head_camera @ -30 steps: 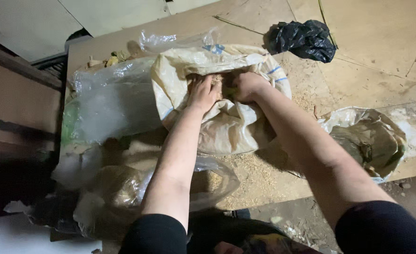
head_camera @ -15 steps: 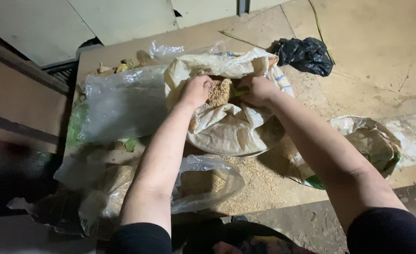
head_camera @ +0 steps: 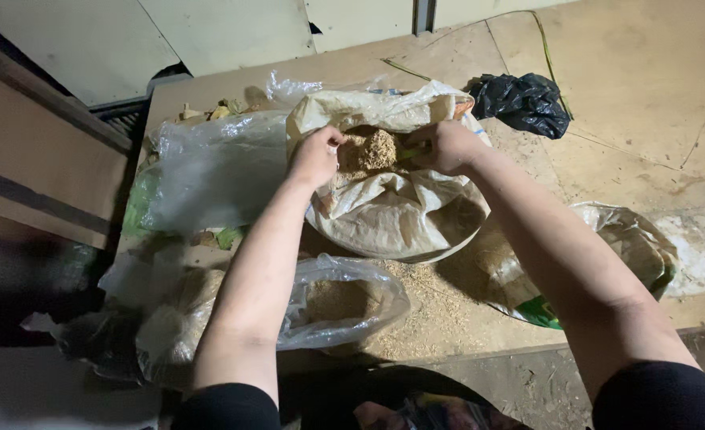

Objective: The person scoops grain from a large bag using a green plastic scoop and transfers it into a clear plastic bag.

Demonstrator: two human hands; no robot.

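Together, a sawdust clump (head_camera: 371,150) is clamped between left hand (head_camera: 317,156) and right hand (head_camera: 442,146) above the woven sack (head_camera: 400,215), so crumbs are caught

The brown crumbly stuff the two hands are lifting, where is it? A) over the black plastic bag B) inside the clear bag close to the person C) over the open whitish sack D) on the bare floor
C: the left hand and right hand hold the clump of sawdust-like stuff right above the open mouth of the whitish sack, well away from the black plastic bag.
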